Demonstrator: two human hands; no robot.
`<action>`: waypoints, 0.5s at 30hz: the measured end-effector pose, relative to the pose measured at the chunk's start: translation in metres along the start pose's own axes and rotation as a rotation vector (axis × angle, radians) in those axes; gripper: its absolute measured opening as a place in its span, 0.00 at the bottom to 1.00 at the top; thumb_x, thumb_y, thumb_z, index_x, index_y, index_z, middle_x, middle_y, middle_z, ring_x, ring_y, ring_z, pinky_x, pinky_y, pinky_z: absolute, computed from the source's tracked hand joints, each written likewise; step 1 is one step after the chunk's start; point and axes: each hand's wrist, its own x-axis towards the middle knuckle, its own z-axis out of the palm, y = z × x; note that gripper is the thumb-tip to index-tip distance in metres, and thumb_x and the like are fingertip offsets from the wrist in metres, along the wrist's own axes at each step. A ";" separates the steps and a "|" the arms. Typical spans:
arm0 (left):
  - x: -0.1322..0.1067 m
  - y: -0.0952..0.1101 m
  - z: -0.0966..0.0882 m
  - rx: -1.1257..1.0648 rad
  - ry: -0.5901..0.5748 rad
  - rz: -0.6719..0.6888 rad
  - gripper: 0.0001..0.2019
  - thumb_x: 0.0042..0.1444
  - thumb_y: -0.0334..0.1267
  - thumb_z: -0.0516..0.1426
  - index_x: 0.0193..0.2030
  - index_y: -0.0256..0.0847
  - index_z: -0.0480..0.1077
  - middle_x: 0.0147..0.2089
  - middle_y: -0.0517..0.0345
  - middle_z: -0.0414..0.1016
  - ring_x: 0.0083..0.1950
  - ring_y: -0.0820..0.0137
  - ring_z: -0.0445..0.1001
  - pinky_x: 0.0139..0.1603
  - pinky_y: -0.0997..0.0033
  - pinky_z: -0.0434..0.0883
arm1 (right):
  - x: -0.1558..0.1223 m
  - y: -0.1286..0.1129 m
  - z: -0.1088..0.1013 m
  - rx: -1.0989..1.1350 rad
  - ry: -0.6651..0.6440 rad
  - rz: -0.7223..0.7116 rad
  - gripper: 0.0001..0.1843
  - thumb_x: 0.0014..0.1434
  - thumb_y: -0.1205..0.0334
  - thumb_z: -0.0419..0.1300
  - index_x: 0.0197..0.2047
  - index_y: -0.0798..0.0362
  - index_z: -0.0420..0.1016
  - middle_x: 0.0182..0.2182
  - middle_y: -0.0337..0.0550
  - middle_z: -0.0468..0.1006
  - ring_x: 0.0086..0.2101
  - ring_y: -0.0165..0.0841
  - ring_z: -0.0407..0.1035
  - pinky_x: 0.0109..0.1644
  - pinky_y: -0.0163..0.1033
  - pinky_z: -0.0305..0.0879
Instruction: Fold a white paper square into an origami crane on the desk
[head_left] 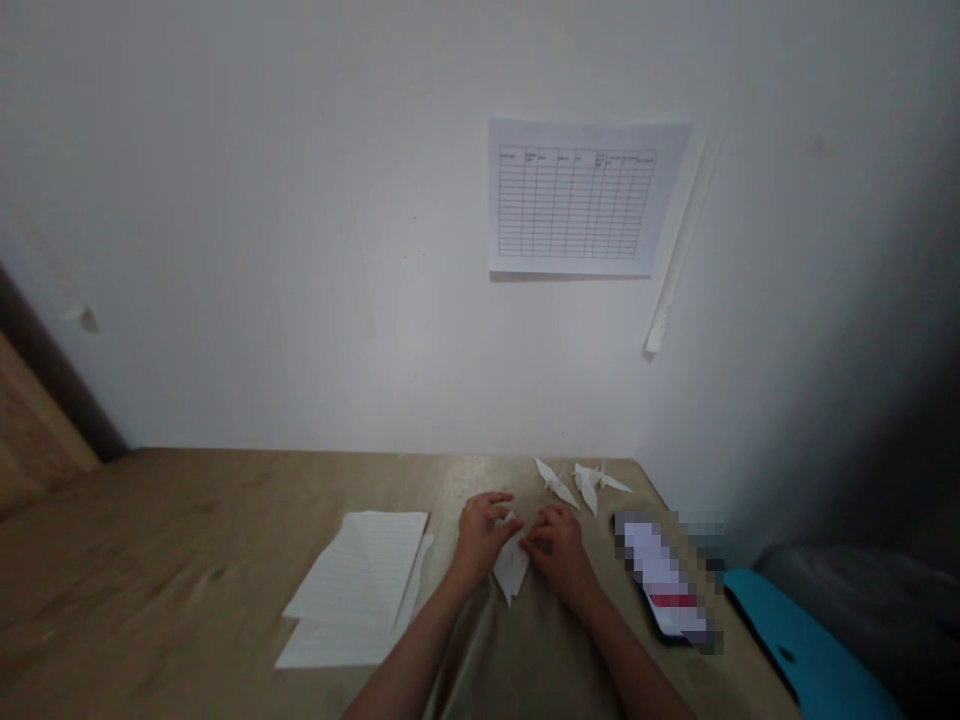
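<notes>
One folded paper [512, 570] is between the left hand [480, 535] and the right hand [561, 552], whose bent fingers touch it; whether they pinch, I cannot tell. Around are at least two paper birds [589, 479], two sheets [367, 570] and one phone [660, 575]. One wall chart [577, 205] has unreadable headings.

Left fingers [510, 528], right fingers [531, 546] at folded paper [511, 572]; folded birds [588, 484] (also white) beyond.
</notes>
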 end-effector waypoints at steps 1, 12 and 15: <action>0.000 0.000 0.000 -0.007 0.000 -0.002 0.04 0.49 0.38 0.69 0.27 0.45 0.80 0.50 0.53 0.84 0.55 0.57 0.77 0.60 0.51 0.69 | 0.000 -0.001 0.000 -0.003 0.002 0.008 0.04 0.56 0.63 0.69 0.29 0.47 0.83 0.36 0.43 0.78 0.50 0.43 0.66 0.58 0.48 0.58; 0.000 0.008 -0.007 -0.063 -0.037 0.000 0.00 0.49 0.38 0.68 0.29 0.48 0.83 0.55 0.54 0.82 0.59 0.55 0.73 0.65 0.47 0.67 | -0.001 0.003 0.002 0.025 0.028 -0.017 0.06 0.61 0.59 0.65 0.39 0.43 0.85 0.40 0.43 0.79 0.47 0.41 0.66 0.55 0.48 0.60; 0.000 0.008 -0.007 -0.069 -0.049 0.010 0.01 0.49 0.39 0.69 0.29 0.49 0.83 0.56 0.54 0.81 0.60 0.54 0.72 0.65 0.46 0.67 | 0.000 0.004 0.004 0.025 0.028 -0.034 0.05 0.60 0.58 0.65 0.36 0.42 0.85 0.39 0.43 0.79 0.47 0.41 0.66 0.57 0.49 0.60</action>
